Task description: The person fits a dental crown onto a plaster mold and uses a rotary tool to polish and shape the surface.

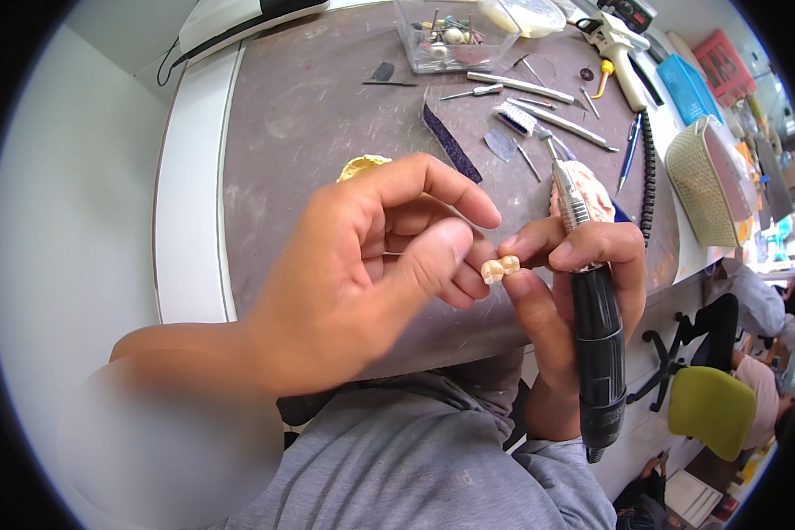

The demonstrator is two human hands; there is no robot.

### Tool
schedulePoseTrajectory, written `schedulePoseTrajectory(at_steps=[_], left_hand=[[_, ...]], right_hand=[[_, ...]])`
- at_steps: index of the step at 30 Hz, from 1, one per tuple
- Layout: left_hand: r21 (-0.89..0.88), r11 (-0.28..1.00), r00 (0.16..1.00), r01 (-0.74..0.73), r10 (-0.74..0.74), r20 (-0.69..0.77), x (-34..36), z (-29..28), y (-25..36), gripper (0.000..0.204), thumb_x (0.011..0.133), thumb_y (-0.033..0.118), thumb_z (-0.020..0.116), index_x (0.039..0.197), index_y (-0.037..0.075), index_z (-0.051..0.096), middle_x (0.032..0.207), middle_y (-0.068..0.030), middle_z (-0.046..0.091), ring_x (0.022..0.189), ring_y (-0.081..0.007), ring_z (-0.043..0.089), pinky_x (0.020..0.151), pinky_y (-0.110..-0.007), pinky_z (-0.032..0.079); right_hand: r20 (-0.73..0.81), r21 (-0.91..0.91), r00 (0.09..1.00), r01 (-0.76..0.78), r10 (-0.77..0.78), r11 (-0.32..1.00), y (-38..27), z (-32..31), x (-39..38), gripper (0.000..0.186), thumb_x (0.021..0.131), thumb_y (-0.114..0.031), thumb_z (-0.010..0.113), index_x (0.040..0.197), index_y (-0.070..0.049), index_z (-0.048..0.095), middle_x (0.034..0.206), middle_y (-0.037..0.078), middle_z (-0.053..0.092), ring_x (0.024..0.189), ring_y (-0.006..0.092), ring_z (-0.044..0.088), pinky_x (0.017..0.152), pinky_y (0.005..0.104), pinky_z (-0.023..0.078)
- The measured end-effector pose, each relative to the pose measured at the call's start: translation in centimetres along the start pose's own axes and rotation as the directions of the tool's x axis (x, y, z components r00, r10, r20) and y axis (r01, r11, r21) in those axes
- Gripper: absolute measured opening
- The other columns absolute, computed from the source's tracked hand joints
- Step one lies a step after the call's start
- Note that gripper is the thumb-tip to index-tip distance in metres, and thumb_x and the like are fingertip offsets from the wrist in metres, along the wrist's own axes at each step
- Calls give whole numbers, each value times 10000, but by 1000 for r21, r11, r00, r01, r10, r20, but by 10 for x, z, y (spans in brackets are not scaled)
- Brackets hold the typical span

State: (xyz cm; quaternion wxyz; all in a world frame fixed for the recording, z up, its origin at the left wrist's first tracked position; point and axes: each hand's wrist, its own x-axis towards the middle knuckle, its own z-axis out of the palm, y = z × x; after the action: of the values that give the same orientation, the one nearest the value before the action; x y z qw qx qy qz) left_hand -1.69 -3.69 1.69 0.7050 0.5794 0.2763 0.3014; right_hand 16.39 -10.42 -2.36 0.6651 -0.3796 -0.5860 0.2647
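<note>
Closest in, the left hand [362, 265] and right hand [561, 265] meet over the table [309, 115] edge, fingertips pinched together on a small cream tooth piece [500, 268] of two joined crowns. The right hand is also wrapped around a black and silver rotary handpiece [592, 309], tip up and off the piece, so grinding looks paused for a check; finish is hard to judge. Beyond lie hand tools [539, 110] and a clear box of burs [450, 35].

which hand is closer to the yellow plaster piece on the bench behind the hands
Left. The left hand sits just in front of the yellow plaster piece, partly covering it. The right hand, gripping the black rotary handpiece, is well off to its right.
</note>
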Motion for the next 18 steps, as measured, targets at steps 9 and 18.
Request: schedulePoseTrajectory(at_steps=[9, 18], left_hand=[[-174, 932, 948, 317, -305, 93, 3, -9, 10, 203, 950, 66, 634, 1117, -41, 586, 980, -123, 683, 894, -160, 697, 771, -275, 610], [-260, 872, 888, 414, -324, 325, -20, 2, -5, 210, 931, -22, 623, 1138, -61, 617, 1065, -141, 663, 996, -179, 680, 885, -304, 582]], right_hand=[[91, -112, 994, 63, -53, 992, 0, -2, 6, 360, 730, 125, 752, 998, -30, 568, 818, 102, 678, 798, 213, 712, 699, 299, 524], [-167, -91, 985, -70, 54, 993, -2, -12, -13, 641, 899, -539, 655, 1213, 10, 543, 967, 125, 644, 780, 179, 646, 653, 285, 537]])
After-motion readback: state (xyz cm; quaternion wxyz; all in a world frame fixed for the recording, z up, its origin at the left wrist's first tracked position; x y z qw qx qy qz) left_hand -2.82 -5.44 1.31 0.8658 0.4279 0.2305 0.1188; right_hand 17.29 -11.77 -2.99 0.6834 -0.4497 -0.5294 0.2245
